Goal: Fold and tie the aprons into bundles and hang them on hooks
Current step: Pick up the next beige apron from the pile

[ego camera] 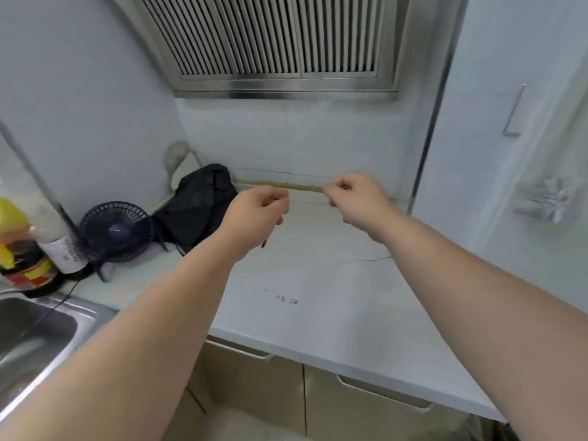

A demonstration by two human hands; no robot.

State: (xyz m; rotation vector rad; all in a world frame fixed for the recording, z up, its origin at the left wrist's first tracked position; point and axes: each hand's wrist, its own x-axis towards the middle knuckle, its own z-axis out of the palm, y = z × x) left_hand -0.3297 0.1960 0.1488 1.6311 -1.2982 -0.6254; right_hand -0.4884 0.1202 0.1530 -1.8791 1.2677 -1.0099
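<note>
1. You are holding both hands up over the counter (pixel 318 297), level with each other and a little apart, backs towards you and fingers curled in.
2. Your left hand (pixel 261 208) is gripping something dark. A short strap end (pixel 264 242) is poking out below the fist, and I cannot tell what it belongs to.
3. Your right hand (pixel 356 198) is pressing thumb to forefinger as if pinching. Whatever is in that pinch is too thin to see, so I cannot tell whether it is holding anything.
4. The black apron (pixel 197 202) is lying to the left of your left hand and beyond it, slumped in the corner against the wall. Your left hand is the nearer one; your right is well apart from it.
5. The apron is sitting as a crumpled heap, not a flat sheet. Its bulk is running slantwise from the wall down towards the left, with thin cords trailing off its near edge. It is looking like thin, limp, matte cloth, likely to sag when lifted.
6. A grey wall hook (pixel 178 154) is showing just above the heap. Judging from this, the hanging will be a reach to the upper left.
7. A small dark fan (pixel 116 230), round and grilled, is standing just left of the apron. Further left a steel sink (pixel 31 332) is gleaming, hard and smooth like the pale counter.
</note>
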